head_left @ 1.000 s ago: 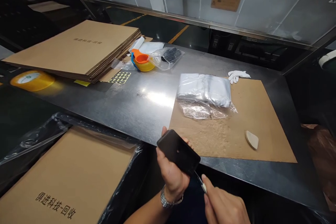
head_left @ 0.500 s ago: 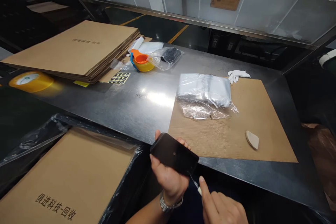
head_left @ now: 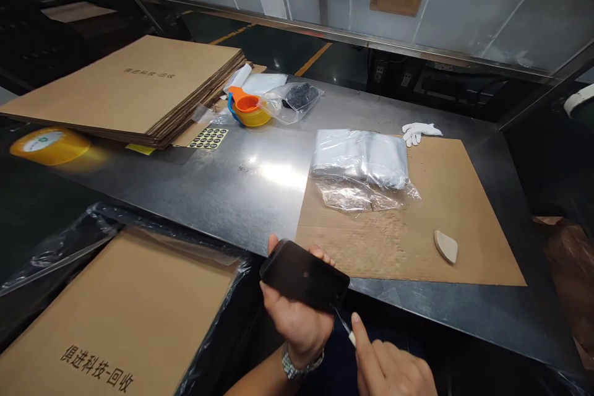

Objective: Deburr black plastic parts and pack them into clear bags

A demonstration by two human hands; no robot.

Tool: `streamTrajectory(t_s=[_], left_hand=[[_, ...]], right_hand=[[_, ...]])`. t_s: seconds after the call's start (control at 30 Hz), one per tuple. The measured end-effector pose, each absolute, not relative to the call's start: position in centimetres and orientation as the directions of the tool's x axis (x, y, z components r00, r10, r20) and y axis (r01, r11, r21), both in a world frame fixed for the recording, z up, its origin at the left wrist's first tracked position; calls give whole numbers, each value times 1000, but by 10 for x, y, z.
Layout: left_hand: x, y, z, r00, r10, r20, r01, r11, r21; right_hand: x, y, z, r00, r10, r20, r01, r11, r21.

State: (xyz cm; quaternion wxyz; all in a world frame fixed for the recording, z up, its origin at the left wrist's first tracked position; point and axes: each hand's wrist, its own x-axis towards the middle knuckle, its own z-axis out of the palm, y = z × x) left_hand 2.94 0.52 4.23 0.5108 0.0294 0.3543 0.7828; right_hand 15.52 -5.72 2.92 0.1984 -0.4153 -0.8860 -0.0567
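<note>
Head view: the black rectangular part (head_left: 304,275) lies in the left hand (head_left: 301,325), fingers curled around it. The right hand (head_left: 394,368) grips a thin tool (head_left: 351,337), tip at the part's near edge.

Near, there are one left hand (head_left: 301,327), one right hand (head_left: 394,368), one dark block (head_left: 309,278) and one thin tool (head_left: 344,325). To the right lie one beige piece (head_left: 446,246) and, farther, one white glove (head_left: 421,130). At left: one large tape roll (head_left: 72,147), one sticker sheet (head_left: 208,138) and one cardboard stack (head_left: 134,90) (its sheets press too tightly to count).
</note>
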Motion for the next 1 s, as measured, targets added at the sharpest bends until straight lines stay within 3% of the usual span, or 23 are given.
streamTrajectory(t_s=[0.17,0.27,0.4,0.53,0.6,0.8,1.0], left_hand=[[29,3,41,-497,819,-286,-759,-250,601],[30,3,38,-497,819,-287,-755,-245,609],[31,6,34,-499,751,-433,-759,-137,636],[31,9,35,-427,720,-547,-785,5,619],[29,9,37,-398,731,-555,-795,27,606],[23,10,41,-245,790,-562,-840,117,530],[24,10,42,-187,816,-547,-844,151,515]], right_hand=[[157,-56,27,-585,720,373,749,656,-94],[158,-55,26,-605,703,375,755,656,-12],[160,-51,31,-639,661,393,752,644,138],[166,-48,35,-637,678,366,766,613,196],[171,-48,34,-603,717,350,792,590,154],[189,-48,29,-531,796,290,785,591,-183],[189,-48,35,-543,779,314,806,588,-65]])
